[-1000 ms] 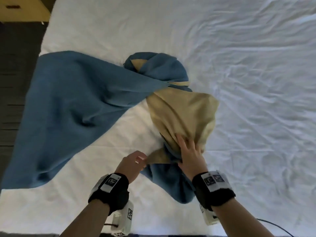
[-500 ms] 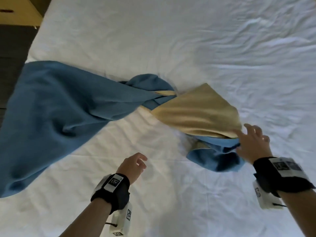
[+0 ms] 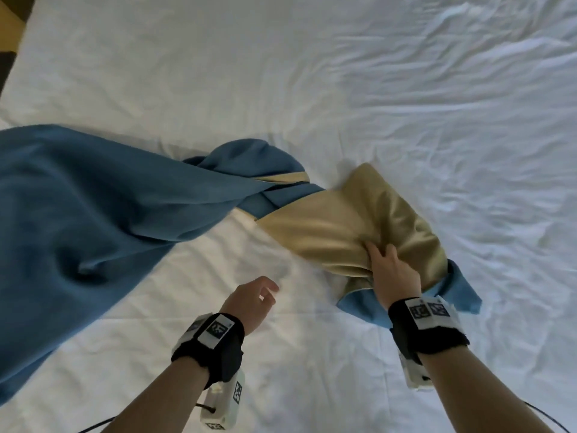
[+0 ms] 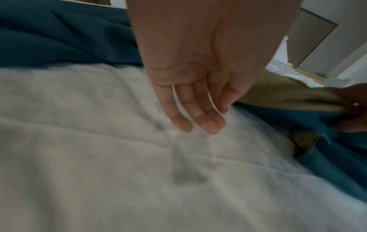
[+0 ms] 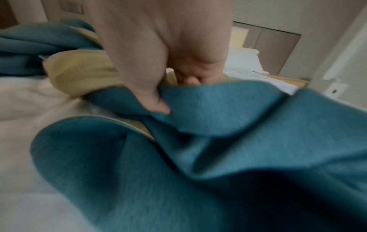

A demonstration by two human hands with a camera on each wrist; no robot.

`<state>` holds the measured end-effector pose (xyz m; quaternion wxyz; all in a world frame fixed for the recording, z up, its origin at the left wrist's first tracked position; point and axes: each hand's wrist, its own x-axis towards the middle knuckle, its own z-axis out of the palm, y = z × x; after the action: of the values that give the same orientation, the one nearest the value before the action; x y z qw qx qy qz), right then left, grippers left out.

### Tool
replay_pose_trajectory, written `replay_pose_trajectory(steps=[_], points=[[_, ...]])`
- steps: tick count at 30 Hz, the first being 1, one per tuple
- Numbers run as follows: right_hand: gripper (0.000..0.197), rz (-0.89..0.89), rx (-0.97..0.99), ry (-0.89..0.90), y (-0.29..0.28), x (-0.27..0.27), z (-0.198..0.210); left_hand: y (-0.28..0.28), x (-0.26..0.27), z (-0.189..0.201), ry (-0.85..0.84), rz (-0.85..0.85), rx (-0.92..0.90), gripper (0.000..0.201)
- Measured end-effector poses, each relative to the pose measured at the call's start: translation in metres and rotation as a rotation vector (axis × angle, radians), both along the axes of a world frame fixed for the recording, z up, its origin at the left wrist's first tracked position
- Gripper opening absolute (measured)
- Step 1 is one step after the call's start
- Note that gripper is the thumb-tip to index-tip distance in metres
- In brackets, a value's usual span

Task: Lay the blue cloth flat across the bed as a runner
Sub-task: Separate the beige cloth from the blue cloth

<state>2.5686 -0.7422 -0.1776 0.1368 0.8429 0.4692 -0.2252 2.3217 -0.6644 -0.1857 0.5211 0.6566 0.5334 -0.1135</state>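
The blue cloth (image 3: 93,207) with a gold lining (image 3: 343,226) lies twisted across the white bed (image 3: 312,73). Its left part spreads flat and hangs over the bed's left side. Its right end is bunched, gold side up. My right hand (image 3: 387,264) grips that bunched end; in the right wrist view the thumb (image 5: 152,102) pinches the blue cloth (image 5: 218,149) against curled fingers. My left hand (image 3: 259,295) hovers over bare sheet left of the bunch, holding nothing. In the left wrist view its fingers (image 4: 190,116) hang relaxed above the sheet (image 4: 99,157).
The white sheet is wrinkled, most of all on the right (image 3: 468,151). A dark floor strip and a wooden furniture corner (image 3: 7,23) show at the far left. A cable (image 3: 543,420) trails from my right wrist.
My right hand pulled the bunched end to the right, stretching the twisted cloth across the bed, then took a fresh grip on the gold side. My left hand let go and stayed hovering.
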Motion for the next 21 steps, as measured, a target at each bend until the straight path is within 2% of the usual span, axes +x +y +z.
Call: replay_pose_trajectory(steps=[3,6,9,12,17,19,21], points=[[0.034,0.042,0.019,0.053,-0.015,0.011,0.001,-0.007,0.007,-0.003,0.041,-0.009,-0.015,0.023],[0.041,0.076,0.02,0.09,-0.02,0.033,0.012,-0.014,0.025,0.0,0.056,0.001,-0.02,0.024],[0.039,0.08,0.064,0.091,-0.025,0.076,0.026,-0.019,0.049,0.006,0.066,0.046,-0.013,0.025],[0.036,0.071,0.071,0.028,-0.046,0.142,0.04,-0.029,0.079,0.012,0.059,0.1,0.006,0.022],[0.043,0.005,0.064,-0.069,-0.087,0.241,0.065,-0.054,0.137,0.017,0.012,0.162,0.108,0.022],[0.051,0.059,0.077,-0.121,-0.088,0.253,0.061,-0.06,0.155,0.016,0.012,0.166,0.233,0.03],[0.073,0.18,0.129,-0.09,-0.077,0.243,0.054,-0.064,0.166,0.015,-0.007,0.161,0.356,0.046]])
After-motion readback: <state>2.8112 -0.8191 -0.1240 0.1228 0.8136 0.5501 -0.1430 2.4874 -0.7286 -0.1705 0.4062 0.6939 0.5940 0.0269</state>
